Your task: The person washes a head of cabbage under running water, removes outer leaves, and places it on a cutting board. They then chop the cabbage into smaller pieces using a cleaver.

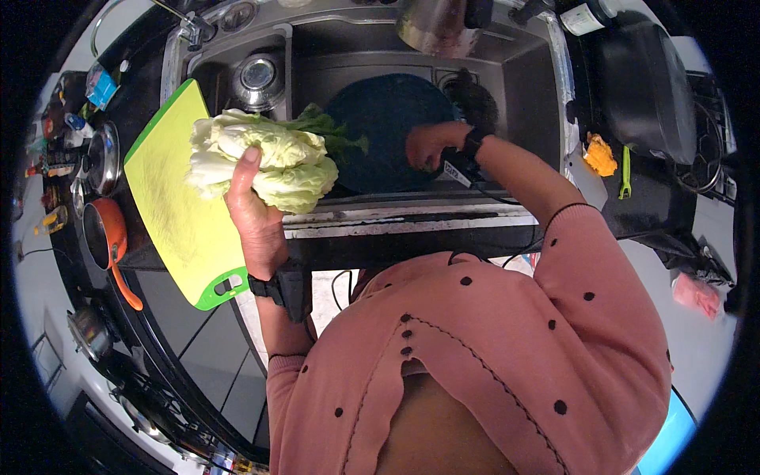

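Note:
My left hand (pixel 252 202) grips a head of pale green lettuce (pixel 273 154), thumb across the front leaves. It is held over the right edge of a yellow-green cutting board (pixel 178 208). Over a large dark blue round basin (pixel 380 113) in the sink (pixel 534 107) is my right hand (pixel 433 145), fingers curled; whether it holds something small cannot be told. Darker green leaves (pixel 320 124) extend from behind the lettuce over the basin's left part.
A metal bowl (pixel 258 77) sits in the small left sink bay. A metal pot (pixel 436 27) stands at the sink's back. An orange saucepan (pixel 107 231) is at the left; orange peelings (pixel 599 155), a green peeler (pixel 625 172) and a large black pan (pixel 647 95) lie at the right.

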{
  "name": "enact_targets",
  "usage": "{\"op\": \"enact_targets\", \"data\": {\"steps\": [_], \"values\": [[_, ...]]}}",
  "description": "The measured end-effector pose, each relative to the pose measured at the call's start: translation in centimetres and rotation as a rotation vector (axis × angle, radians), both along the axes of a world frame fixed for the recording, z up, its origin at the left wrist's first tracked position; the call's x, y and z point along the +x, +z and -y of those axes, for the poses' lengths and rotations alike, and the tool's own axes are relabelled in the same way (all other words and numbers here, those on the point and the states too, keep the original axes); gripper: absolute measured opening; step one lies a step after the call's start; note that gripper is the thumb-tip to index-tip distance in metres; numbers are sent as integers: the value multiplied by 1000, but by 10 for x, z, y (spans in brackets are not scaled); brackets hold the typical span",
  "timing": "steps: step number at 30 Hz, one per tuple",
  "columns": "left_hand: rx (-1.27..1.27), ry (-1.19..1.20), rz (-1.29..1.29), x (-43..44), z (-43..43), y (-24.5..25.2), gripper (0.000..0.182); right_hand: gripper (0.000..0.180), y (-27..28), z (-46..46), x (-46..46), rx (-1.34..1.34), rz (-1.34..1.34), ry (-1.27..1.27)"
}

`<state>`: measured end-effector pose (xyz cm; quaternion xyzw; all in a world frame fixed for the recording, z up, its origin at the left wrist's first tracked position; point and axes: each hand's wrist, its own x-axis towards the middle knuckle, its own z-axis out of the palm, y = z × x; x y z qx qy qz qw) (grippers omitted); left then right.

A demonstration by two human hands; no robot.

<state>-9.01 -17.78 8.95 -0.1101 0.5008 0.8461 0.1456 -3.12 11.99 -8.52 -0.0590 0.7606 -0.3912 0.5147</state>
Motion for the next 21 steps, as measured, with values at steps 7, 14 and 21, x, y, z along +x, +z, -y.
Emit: {"op": "enact_targets", "data": {"steps": [7, 14, 21], "values": [[-83, -182, 77, 18, -24, -4, 57, 23, 95, -11, 9, -692, 109, -909], [-53, -511, 60, 40, -58, -15, 53, 23, 155, 22, 24, -868, -216, -1145], [85, -550, 67, 49, -76, -16, 53, 18, 157, 36, 31, -785, -561, -1228]]}}
